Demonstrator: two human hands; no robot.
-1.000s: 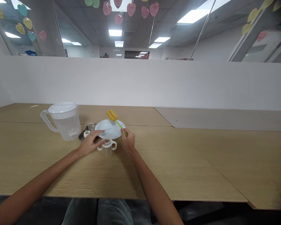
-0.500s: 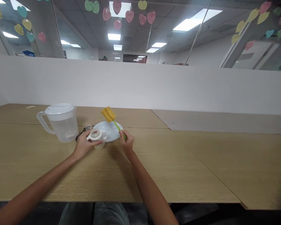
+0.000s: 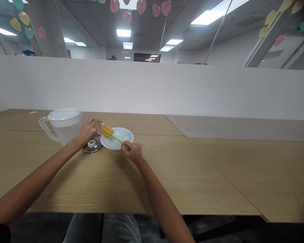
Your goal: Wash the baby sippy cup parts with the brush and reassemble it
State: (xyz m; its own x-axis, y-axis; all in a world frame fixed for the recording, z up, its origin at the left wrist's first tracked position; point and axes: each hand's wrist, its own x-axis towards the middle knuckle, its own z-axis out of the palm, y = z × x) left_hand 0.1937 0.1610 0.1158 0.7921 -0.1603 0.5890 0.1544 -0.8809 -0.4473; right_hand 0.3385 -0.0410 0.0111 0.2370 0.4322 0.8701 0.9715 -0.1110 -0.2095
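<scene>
My right hand [image 3: 133, 152] is closed on the green handle of a sponge brush, whose yellow head [image 3: 107, 131] points up and to the left. That head touches the mouth of a small clear container [image 3: 100, 129], which my left hand [image 3: 88, 131] grips from behind and above; most of it is hidden by the fingers. Below the left hand, a round metal tray [image 3: 92, 149] holds a small white ringed part [image 3: 91, 143]. Beside the tray, a white plate [image 3: 126, 134] lies under the brush.
A clear lidded pitcher [image 3: 66, 128] stands left of the tray, partly behind my left wrist. A small flat pale piece [image 3: 33, 112] lies at the table's back left. Behind the wooden table [image 3: 182, 175] rises a white wall [image 3: 152, 87] with glass above.
The left hand has moved up and left, and its container now meets the brush head. The brush has tipped lower and leftward. The white ringed part now sits on the tray.
</scene>
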